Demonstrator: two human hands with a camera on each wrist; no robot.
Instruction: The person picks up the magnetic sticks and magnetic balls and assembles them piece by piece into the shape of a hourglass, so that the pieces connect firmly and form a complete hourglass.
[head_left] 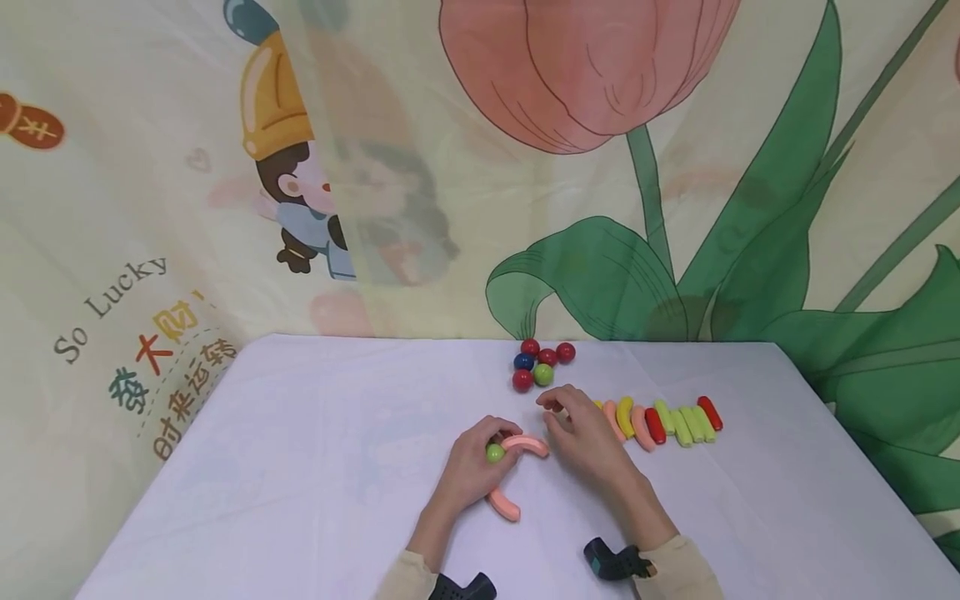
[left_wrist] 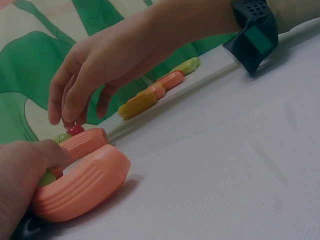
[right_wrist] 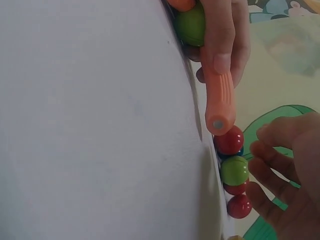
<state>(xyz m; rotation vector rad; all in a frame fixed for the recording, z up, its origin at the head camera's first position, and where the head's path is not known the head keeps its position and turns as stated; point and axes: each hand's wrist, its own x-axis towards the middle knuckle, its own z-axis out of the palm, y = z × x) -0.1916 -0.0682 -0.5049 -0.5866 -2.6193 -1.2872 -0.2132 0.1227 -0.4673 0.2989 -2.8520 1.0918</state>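
Low and centre in the head view, my left hand (head_left: pixel 471 467) has its fingers curled in a grip around a green ball (head_left: pixel 495 452) and the top of a pink arc (head_left: pixel 525 445). The thumb presses on the arc's ribbed back. A second pink arc (head_left: pixel 504 504) lies on the bench (head_left: pixel 300 467) just below that hand, and I cannot tell whether the two pieces touch.

Just right of centre, my right hand (head_left: pixel 585 433) hovers with loosely bent fingers and holds nothing. Its fingertips (head_left: pixel 546 403) hang just below the ball cluster (head_left: pixel 542 363) at the upper centre.

Further right sits a row of coloured pieces (head_left: pixel 663 422), touching one another, with its left end tucked under the right hand.

I see three risks. The balls sit loose near the far edge of the bench, so a careless brush from the right fingertips could send them rolling off the back. The green ball is held against the arc only by finger pressure, so easing that grip could let it roll away. The right wrist also lies close over the row, and dragging it sideways could knock the pieces out of line.
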